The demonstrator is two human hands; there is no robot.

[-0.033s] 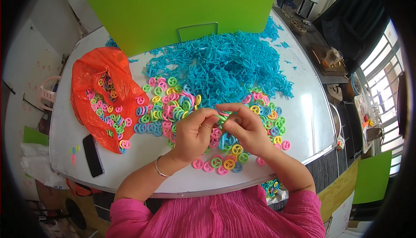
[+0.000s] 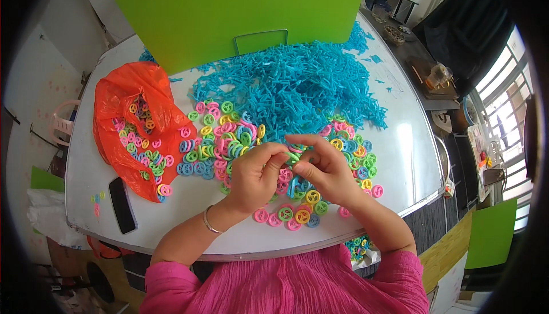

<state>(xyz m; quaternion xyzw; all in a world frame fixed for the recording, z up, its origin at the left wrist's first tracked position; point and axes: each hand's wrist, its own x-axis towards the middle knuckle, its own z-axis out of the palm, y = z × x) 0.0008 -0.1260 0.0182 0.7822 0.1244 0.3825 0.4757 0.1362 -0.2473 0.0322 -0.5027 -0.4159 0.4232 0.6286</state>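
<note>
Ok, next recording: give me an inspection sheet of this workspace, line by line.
Surface: white table, rounded corners, mostly covered.
Job's things: small green wheel piece pinched between both hands; coloured plastic wheels spread around them; pile of blue plastic sticks behind.
Clutter: orange plastic bag holding more wheels, left; black phone at the left edge.
Hands: left hand and right hand meet at the wheel piece, fingers closed on it.
Cables: nothing seen.
Surroundings: green board standing behind the table; windows at right.
</note>
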